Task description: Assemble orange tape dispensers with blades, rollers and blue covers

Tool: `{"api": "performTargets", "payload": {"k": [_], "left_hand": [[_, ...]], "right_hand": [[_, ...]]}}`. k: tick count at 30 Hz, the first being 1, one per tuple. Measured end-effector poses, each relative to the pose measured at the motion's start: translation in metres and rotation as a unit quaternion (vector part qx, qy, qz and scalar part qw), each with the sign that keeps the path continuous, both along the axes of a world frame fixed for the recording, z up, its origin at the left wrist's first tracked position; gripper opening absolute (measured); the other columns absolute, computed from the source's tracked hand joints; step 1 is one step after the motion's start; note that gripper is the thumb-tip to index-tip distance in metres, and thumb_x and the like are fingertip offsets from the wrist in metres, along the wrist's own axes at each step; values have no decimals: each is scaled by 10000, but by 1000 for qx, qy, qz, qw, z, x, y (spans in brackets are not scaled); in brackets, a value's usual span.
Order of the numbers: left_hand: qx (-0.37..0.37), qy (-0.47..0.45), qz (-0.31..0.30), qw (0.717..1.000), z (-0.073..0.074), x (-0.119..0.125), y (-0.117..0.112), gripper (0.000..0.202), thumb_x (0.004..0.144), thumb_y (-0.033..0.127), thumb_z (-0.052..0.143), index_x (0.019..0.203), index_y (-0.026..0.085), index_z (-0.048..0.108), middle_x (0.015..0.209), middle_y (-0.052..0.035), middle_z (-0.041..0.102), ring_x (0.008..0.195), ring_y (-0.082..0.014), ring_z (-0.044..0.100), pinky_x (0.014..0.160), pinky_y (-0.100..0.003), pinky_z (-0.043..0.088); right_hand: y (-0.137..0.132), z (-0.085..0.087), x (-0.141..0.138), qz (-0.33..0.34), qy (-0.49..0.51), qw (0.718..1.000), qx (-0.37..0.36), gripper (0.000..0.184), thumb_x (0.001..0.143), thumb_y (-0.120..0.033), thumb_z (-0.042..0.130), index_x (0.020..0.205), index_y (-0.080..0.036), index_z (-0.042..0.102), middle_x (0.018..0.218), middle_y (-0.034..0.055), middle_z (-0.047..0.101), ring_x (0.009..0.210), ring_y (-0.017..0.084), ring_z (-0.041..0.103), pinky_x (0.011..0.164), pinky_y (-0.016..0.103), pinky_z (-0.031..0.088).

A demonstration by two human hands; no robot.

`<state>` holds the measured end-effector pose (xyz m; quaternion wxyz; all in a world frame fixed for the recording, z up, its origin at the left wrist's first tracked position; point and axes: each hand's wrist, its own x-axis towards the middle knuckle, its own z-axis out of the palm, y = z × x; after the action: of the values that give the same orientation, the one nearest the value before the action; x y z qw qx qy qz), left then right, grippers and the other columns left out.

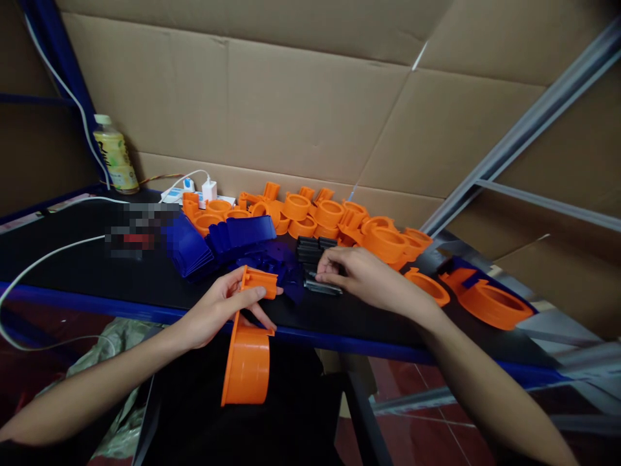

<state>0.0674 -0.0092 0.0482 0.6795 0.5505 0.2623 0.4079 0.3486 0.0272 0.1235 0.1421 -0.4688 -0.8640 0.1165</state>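
My left hand (220, 307) grips an orange plastic part (247, 369) by its slotted end, thumb across the front. The part's wide ring hangs below, past the table edge. Over a small stack of black strips (323, 285), my right hand (342, 268) is closed, its fingertips pinched at one of the strips. How far that strip is lifted, I cannot tell. Dark blue plastic pieces (279, 262) lie loose between the two hands, and flat blue plates (189, 249) are stacked behind my left hand.
Orange ringed parts (330, 212) are heaped along the cardboard wall (291, 103). At the right lie an orange ring (429, 285) and an orange part with blue on it (499, 307). A drink bottle (115, 155), power strip (174, 195) and white cable (53, 262) are at the left.
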Motion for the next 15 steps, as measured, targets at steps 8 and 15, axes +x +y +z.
{"api": "performTargets", "payload": {"k": [8,15], "left_hand": [[12,19,6,1000,1,1,-1,349,939,389,615,1179,141,562,1354,-242,629,747,-239,780,589,-263,577],[18,10,0,1000,-1,0,1,353,936,370,622,1208,149,574,1328,-222,657,763,-246,783,608,-279,572]], "right_hand": [[16,-19,18,-29,4,998,-63,258,821,-430,715,755,-183,678,678,-3,631,597,117,518,573,240,358],[14,-8,11,-38,100,990,-89,326,814,-491,717,788,-166,704,730,27,672,655,136,538,624,267,401]]}}
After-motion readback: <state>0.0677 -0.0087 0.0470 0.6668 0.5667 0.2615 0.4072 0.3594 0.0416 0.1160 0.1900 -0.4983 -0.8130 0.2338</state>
